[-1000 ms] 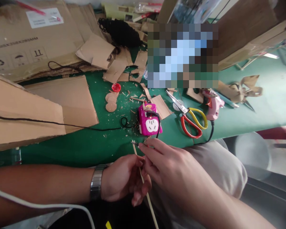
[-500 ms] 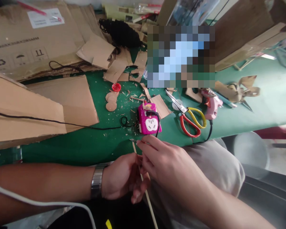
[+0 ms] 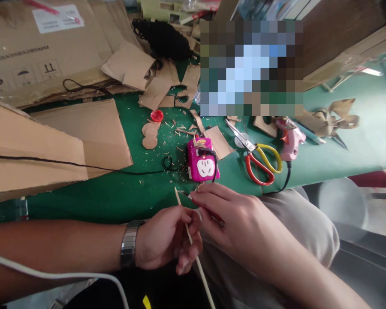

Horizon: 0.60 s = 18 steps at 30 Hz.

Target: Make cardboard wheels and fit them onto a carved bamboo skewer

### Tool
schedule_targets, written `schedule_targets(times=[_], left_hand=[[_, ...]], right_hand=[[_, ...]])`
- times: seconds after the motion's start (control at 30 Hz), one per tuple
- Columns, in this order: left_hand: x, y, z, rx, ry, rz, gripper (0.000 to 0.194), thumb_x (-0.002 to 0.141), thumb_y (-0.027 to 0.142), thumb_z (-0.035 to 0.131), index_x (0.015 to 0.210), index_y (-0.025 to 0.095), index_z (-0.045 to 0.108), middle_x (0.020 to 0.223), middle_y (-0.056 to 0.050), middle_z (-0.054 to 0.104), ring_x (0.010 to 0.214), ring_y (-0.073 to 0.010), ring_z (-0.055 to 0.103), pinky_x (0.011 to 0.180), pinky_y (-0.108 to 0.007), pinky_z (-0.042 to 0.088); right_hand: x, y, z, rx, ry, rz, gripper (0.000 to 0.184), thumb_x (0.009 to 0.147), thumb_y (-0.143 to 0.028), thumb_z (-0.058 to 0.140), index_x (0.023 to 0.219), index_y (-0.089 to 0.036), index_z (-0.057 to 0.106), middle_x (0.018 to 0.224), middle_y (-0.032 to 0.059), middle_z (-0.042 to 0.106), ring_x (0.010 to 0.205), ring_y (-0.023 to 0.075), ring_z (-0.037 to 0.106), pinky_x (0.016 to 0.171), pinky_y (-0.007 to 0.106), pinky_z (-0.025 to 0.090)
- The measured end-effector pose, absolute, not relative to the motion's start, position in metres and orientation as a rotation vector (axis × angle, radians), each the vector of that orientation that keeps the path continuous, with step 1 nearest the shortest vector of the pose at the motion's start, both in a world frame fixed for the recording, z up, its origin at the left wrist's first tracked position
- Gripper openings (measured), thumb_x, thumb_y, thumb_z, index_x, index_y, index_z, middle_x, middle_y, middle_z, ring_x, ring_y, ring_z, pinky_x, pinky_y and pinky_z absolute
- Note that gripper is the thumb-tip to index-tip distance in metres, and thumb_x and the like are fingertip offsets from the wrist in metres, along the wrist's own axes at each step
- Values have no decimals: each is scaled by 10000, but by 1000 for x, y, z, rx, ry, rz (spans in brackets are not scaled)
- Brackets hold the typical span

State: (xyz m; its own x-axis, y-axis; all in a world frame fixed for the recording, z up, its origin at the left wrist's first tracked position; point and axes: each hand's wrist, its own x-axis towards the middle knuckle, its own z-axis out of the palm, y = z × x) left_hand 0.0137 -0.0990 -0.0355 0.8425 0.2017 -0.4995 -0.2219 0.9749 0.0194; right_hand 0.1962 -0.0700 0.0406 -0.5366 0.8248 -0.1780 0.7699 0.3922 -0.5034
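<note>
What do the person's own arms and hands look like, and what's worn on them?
The left hand and right hand are gloveless, the visible forearms sleeveless. A shiny, silver-coloured, segmented band circles the left wrist; no dial shows. The right wrist shows no band. A white cable crosses the left forearm in view.

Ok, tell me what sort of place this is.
Probably a craft workspace, judging by the pink glue gun, the scissors with red and yellow handles, and the cut cardboard scraps.
</note>
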Motion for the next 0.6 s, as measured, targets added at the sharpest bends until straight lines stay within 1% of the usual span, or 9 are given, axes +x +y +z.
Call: schedule_targets(times=[0.17,0.33,0.6], left_hand=[[14,-100,-37,-56,508,202,127,795,299,465,720,220,530,507,-18,582,333,-136,415,347,-233,424],[14,-98,-36,-61,502,186,126,781,311,468,713,221,524,498,-18,570,331,-142,407,351,-241,422],[13,-96,-32,-91,527,161,111,758,303,463,726,221,529,494,-27,580,336,-139,400,342,-227,396]], right_hand=[[193,-70,39,-1438,-2510,839,236,971,-94,621,1122,-179,781,1126,80,790,859,188,787,743,312,665],[192,-70,38,-1427,-2548,820,233,941,-73,655,1108,-167,788,1097,77,788,816,207,790,697,340,673],[187,-70,39,-1443,-2555,822,251,934,-62,651,1115,-169,789,1090,72,788,818,206,791,715,333,671]])
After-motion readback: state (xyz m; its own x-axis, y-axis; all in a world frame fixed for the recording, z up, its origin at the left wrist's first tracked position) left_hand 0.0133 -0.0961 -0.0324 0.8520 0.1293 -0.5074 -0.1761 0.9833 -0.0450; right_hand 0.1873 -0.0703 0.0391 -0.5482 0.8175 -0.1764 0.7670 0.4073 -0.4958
